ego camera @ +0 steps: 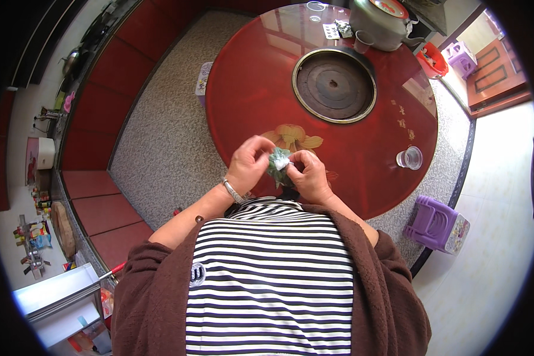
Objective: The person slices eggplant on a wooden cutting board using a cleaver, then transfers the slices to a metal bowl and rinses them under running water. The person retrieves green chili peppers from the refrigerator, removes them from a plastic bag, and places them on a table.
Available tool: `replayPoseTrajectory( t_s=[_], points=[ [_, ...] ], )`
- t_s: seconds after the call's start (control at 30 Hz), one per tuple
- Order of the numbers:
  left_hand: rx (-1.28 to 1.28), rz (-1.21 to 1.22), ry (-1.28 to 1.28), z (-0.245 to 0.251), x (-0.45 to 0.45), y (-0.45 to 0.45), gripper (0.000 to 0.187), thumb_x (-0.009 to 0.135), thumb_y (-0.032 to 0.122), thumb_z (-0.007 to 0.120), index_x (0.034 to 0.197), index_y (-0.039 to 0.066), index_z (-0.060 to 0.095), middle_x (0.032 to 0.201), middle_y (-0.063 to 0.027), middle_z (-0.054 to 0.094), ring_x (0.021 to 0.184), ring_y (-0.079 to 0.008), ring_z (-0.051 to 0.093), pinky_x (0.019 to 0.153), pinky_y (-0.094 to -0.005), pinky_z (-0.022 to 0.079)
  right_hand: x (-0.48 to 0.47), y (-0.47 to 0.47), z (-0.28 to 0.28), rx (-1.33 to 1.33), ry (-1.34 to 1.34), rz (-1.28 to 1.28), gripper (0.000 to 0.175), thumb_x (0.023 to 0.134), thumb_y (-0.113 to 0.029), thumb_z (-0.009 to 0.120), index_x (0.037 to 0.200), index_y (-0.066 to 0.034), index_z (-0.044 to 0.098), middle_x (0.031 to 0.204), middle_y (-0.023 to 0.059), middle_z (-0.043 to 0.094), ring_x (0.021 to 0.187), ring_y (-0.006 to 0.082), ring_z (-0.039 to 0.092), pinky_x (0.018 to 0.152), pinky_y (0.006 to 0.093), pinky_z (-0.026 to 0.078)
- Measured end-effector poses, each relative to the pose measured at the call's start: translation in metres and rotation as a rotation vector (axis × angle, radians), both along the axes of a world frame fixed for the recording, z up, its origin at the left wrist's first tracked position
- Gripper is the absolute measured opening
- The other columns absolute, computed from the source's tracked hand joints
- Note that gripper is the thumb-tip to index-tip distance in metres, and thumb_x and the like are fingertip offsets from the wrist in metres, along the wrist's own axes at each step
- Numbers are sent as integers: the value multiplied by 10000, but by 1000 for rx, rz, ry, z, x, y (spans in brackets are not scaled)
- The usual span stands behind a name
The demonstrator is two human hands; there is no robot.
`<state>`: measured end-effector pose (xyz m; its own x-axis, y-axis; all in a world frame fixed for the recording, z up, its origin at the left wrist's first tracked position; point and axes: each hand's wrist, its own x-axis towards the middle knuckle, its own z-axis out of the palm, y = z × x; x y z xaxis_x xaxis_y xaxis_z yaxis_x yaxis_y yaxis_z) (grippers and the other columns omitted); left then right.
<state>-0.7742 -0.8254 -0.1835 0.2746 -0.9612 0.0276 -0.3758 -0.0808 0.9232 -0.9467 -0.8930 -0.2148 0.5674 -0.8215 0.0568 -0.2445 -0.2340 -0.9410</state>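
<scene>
A small crumpled green translucent plastic bag (279, 165) with something white at its top is between my two hands, over the near edge of a round red table (249, 102). My right hand (310, 175) pinches the bag and its white part between thumb and fingers. My left hand (250, 162), with a silver bracelet at the wrist, is at the bag's left side, fingers bent and slightly blurred; whether it grips the bag cannot be told. A yellow flower print lies on the tabletop just beyond the hands.
A round dark burner plate (333, 84) is set into the table. Clear plastic cups (409, 158) (363, 41), a blister pack (331, 31), crumpled foil (344, 28) and a large metal kettle (377, 24) stand or lie on it. Purple stools (436, 224) (202, 84) are beside the table.
</scene>
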Motion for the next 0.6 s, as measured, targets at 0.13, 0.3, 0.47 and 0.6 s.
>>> replayPoseTrajectory(
  t_s=[0.13, 0.3, 0.47, 0.6],
  points=[
    [115, -196, -202, -27, -11, -5, 261, 783, -37, 638, 1019, 72, 622, 954, -84, 602, 811, -199, 616, 705, -298, 508, -7, -5, -23, 29, 65, 35, 130, 804, -64, 672, 900, -12, 602, 868, 118, 627, 824, 249, 610, 734, 339, 497],
    [144, -308, -243, -57, -15, -17, 232, 766, -34, 657, 968, 58, 590, 841, -99, 591, 741, -239, 616, 664, -328, 508, -22, -7, -40, 44, 84, 83, 122, 821, -44, 629, 927, -15, 577, 912, 160, 619, 858, 317, 615, 764, 390, 498],
    [132, -241, -325, -67, -17, -15, 207, 757, -17, 667, 935, 53, 588, 813, -109, 591, 730, -245, 621, 657, -347, 506, -28, -8, -50, -108, 102, 70, 111, 834, -17, 634, 934, -18, 585, 877, 127, 612, 798, 268, 611, 729, 347, 499],
    [134, -239, -331, -70, -18, -15, 159, 752, 10, 684, 880, 45, 596, 809, -110, 589, 730, -252, 619, 674, -354, 504, -27, -9, -55, -48, 136, 47, 121, 854, -26, 633, 966, -15, 590, 887, 112, 618, 796, 234, 611, 722, 327, 499]
  ],
)
